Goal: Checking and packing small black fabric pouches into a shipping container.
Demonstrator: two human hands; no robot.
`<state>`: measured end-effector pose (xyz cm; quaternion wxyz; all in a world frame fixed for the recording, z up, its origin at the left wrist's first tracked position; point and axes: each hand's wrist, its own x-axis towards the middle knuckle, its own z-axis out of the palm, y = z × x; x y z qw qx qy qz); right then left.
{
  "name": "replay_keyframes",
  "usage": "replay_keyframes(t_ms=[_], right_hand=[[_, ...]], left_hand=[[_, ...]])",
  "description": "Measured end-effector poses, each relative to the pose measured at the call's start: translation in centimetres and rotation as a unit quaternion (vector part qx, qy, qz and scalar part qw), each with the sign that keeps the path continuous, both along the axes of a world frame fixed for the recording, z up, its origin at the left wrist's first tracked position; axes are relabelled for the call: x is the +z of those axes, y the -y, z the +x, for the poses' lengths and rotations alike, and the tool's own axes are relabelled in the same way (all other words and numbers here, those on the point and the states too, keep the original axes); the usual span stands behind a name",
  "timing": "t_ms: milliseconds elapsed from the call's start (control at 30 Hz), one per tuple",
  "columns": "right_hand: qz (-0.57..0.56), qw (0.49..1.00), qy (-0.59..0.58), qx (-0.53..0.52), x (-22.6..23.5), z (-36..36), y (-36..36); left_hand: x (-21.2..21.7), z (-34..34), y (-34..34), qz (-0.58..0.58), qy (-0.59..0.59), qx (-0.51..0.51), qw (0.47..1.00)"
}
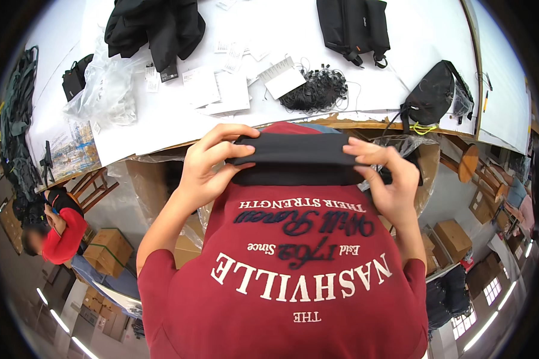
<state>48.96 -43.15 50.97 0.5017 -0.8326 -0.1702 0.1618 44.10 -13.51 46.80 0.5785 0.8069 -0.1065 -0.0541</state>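
Note:
A smooth black fabric piece (296,158), folded into a long flat shape, is held level in front of my chest, just off the table's near edge. My left hand (212,161) is closed on its left end, with fingers on top and the thumb below. At the other end my right hand (386,170) pinches the corner between thumb and fingers. Whether the piece is a finished bag or only a part, I cannot tell. Straight ahead on the table lie a heap of black cords with small tags (317,88) and a printed white card (281,78).
The white table (161,134) also bears black garments (156,30), a clear plastic bag (111,96), white paper sheets (224,93), a black backpack (356,27) and a black pouch with a strap (431,96). Cardboard boxes (108,251) and a co-worker in red (66,233) are at the left.

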Motion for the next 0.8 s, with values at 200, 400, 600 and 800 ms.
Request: replay_keyframes(t_ms=[200, 400, 600, 800], right_hand=[[-0.015, 0.989, 0.094, 0.116, 0.7, 1.1, 0.3], [-0.045, 0.982, 0.137, 0.12, 1.2, 1.0, -0.5], [-0.036, 0.989, 0.012, 0.144, 4.1, 0.9, -0.3], [-0.042, 0.987, -0.085, 0.133, 4.6, 1.7, -1.4]], left_hand=[[1.0, 0.3, -0.2, 0.081, 0.096, -0.051, 0.991], [2.5, 0.6, -0.2, 0.199, 0.193, -0.07, 0.958], [5.1, -0.5, -0.3, 0.142, 0.13, -0.091, 0.977], [7.6, 0.1, 0.3, -0.005, -0.198, -0.025, 0.98]])
